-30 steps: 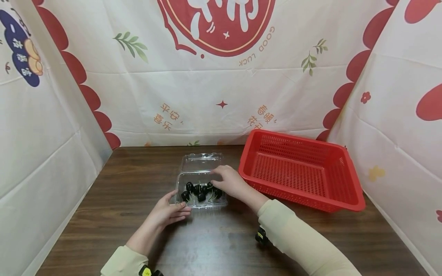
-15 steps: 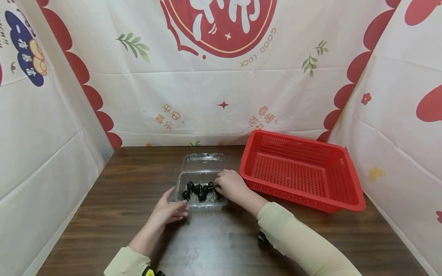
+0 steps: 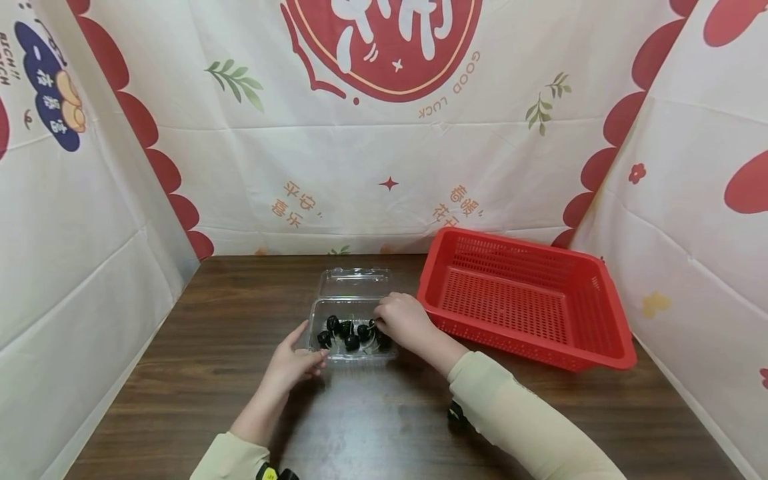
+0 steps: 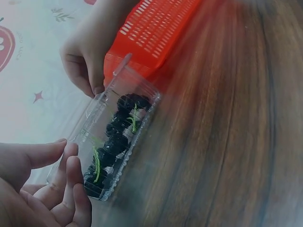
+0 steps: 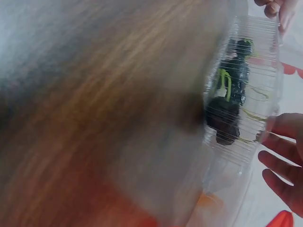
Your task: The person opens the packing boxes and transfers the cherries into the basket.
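A clear plastic clamshell box [image 3: 317, 312] lies on the table with its lid [image 3: 355, 285] folded back. Several dark cherries [image 3: 352, 342] with green stems are inside it. At the box's left front corner is my left hand [image 3: 289, 365], thumb and fingers spread loosely along the edge and touching it. My right hand [image 3: 407, 323] reaches over the box's right end. In the right wrist view its thumb and fingertips come together at a thin green cherry stem [image 5: 252, 115]; the cherries below still sit low in the box.
To the right, close to my right forearm, stands a red perforated plastic basket [image 3: 504, 303]. The wooden table [image 3: 198, 373] meets a printed white cloth [image 3: 336, 220] at the back and sides.
My right hand's fingers have come down into the box's right end and closed together. Cherries at that end have shifted slightly. The left hand stays at the left corner.
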Available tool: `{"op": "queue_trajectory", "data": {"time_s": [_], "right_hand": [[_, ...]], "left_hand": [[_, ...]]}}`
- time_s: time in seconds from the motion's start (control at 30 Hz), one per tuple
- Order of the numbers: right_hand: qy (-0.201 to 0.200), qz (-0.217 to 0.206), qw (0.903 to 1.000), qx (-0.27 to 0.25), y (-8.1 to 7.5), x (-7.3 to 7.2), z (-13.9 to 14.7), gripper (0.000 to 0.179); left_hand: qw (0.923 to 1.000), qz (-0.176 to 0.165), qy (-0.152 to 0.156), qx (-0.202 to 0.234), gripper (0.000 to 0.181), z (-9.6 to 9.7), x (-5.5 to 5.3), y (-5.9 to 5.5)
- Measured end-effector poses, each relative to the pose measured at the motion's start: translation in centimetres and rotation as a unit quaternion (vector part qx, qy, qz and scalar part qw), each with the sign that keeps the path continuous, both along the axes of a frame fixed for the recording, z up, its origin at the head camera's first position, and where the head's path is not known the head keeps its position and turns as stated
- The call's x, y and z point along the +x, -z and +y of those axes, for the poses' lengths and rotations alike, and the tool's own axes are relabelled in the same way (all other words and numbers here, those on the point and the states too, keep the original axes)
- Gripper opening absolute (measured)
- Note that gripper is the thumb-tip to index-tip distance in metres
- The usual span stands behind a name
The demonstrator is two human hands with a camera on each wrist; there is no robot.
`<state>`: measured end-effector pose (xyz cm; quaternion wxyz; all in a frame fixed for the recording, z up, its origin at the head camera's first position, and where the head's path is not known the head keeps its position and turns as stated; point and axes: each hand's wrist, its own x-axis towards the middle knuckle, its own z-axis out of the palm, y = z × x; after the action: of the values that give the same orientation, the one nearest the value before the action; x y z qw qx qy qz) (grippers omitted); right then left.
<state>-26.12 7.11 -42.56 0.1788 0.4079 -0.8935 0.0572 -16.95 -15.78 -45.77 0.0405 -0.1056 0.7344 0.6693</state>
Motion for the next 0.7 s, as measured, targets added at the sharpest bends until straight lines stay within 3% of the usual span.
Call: {"op": "queue_trajectory", "data": {"time_s": [0.23,0.53,0.7], "right_hand": [[0.011,-0.003,0.9999,-0.013,-0.9,0.1,0.2,0.008],[0.029,-0.037,0.9964,-0.071,-2.1,1.0,1.0,0.003],[0.034,-0.027,0.9957,-0.082,-2.6,1.4,1.5,0.004]], "left_hand": [[0.9996,-0.017,-0.010,0.020,0.084,0.0,0.3,0.2],[0.9997,-0.018,-0.012,0.016,0.082,-0.1,0.4,0.5],[0.9996,-0.020,-0.012,0.018,0.074,-0.3,0.5,0.6]]}}
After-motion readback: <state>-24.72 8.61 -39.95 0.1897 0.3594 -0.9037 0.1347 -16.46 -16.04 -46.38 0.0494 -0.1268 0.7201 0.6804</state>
